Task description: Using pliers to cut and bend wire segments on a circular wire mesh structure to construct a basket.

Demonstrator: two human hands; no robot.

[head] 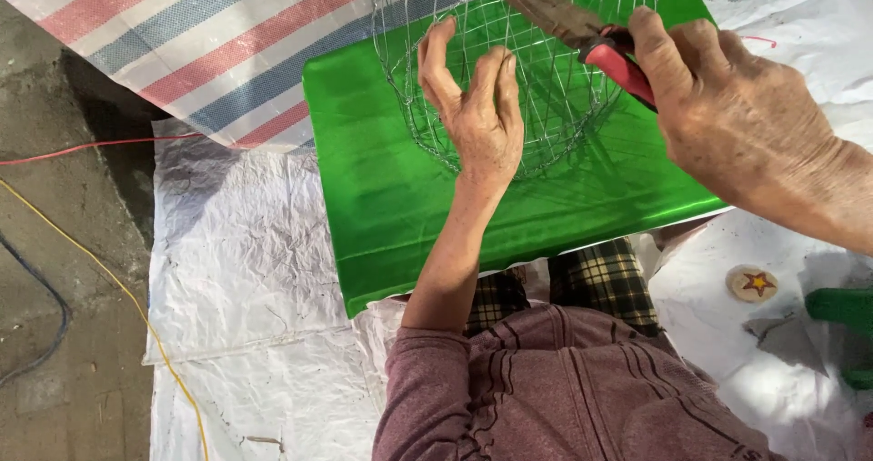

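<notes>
A round frame of thin wire mesh stands on a shiny green board that rests across my knees. My left hand is raised in front of the frame with fingers curled, pinching or touching its wires. My right hand grips red-handled pliers. The pliers' metal jaws point to the upper left, over the top of the wire frame.
White plastic sheeting covers the ground, with a striped red, white and blue tarp behind it. A red cord and a yellow cord run over bare ground at left. A round disc with a star lies at right beside a green object.
</notes>
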